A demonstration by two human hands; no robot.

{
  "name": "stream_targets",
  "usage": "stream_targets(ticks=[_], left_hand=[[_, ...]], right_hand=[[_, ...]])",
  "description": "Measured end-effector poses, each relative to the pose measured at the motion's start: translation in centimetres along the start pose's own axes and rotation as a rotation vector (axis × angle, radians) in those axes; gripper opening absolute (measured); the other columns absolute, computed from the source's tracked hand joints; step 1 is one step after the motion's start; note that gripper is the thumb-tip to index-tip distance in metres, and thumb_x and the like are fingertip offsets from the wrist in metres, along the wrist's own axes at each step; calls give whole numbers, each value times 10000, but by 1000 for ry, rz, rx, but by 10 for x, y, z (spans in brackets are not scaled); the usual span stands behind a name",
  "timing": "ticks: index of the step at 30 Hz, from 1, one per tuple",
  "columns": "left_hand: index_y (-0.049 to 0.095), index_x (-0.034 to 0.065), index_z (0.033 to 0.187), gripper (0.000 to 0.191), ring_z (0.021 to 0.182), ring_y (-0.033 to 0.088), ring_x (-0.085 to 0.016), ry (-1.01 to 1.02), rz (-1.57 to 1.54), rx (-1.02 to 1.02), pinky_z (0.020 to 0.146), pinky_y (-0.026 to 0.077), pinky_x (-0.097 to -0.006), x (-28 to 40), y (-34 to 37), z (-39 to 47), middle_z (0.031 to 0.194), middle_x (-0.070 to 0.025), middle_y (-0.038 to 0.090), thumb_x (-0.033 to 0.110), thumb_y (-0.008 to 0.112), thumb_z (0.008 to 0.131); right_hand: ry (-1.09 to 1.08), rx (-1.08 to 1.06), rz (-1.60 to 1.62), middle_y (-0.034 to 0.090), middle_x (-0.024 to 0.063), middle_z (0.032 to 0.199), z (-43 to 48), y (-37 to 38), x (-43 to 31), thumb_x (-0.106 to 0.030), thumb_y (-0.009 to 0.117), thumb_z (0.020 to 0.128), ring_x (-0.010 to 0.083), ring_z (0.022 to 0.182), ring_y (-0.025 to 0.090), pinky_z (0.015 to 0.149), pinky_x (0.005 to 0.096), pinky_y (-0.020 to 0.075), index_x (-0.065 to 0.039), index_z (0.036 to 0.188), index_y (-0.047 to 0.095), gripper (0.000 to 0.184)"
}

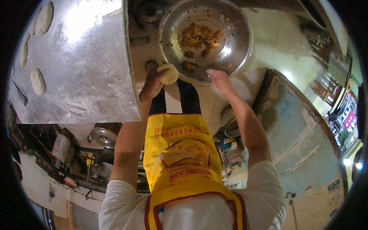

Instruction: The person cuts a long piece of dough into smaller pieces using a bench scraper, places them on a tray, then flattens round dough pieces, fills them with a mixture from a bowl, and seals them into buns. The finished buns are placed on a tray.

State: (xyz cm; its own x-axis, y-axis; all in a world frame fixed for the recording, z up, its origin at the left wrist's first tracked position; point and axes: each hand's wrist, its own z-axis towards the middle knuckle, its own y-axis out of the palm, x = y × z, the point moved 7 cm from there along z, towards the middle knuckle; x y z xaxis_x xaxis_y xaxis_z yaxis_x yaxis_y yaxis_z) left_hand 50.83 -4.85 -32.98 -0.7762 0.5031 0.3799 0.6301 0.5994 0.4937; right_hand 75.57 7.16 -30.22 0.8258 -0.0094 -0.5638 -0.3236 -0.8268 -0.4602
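Note:
My left hand (155, 82) holds a flat round of pale dough (171, 74), with the thumb across its face. The round is beside the near left rim of a wide steel basin (249, 43). Inside the basin is a chopped, orange-brown filling (198, 37) with dark green bits, part of it smeared up the near wall. My right hand (220, 82), dusted with flour, is at the basin's near rim. Its fingers are pinched on what looks like a slim utensil (198, 67), whose dark end reaches toward the filling; its exact shape is blurred.
On the left, a floured metal worktop (100, 72) bears several dough pieces (38, 82) and a dark, slim tool (20, 93). Its corner is close to my left forearm. A worn panel (296, 123) stands to the right. A lidded pot (103, 136) sits below the worktop.

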Motion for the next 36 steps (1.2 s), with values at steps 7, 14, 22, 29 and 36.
stream_targets(ticks=[7, 14, 22, 29, 36], left_hand=[[593, -13, 1202, 397, 1042, 624, -231, 15, 33, 45, 905, 499, -348, 7, 7, -4, 1116, -100, 634, 191, 684, 873], [592, -21, 1197, 393, 1022, 632, -230, -13, 10, 40, 878, 514, -360, 5, 4, -1, 1091, -98, 637, 179, 681, 871], [553, 40, 1236, 406, 1095, 597, -254, -53, -38, -18, 952, 492, -406, 1, 0, 1, 1153, -89, 612, 121, 686, 861], [547, 41, 1253, 411, 1109, 589, -248, -25, 17, 80, 956, 490, -398, -4, -8, -1, 1157, -79, 606, 129, 683, 875], [531, 23, 1288, 434, 1149, 575, -233, 132, 188, 77, 977, 474, -384, -4, -24, -4, 1227, -85, 588, 201, 652, 910]], right_hand=[[19, 234, -131, 668, 231, 952, 11, -28, -8, -92, 498, 916, 398, 869, 647, 766, 482, 517, -83, 1259, 624, 366], [-33, 189, -397, 645, 247, 833, 22, -5, -10, -103, 479, 938, 426, 813, 635, 698, 530, 503, -76, 1095, 655, 237], [3, 105, -154, 660, 218, 888, 11, 8, 12, -168, 506, 949, 435, 835, 621, 693, 532, 469, -65, 1091, 651, 227], [368, -314, 530, 617, 20, 786, -9, 23, 36, -102, 532, 916, 151, 694, 569, 546, 309, 424, -31, 1280, 602, 378], [589, -396, 1078, 448, -57, 733, -52, 14, -9, -57, 580, 883, 57, 612, 406, 540, 201, 303, -20, 1358, 531, 479]])
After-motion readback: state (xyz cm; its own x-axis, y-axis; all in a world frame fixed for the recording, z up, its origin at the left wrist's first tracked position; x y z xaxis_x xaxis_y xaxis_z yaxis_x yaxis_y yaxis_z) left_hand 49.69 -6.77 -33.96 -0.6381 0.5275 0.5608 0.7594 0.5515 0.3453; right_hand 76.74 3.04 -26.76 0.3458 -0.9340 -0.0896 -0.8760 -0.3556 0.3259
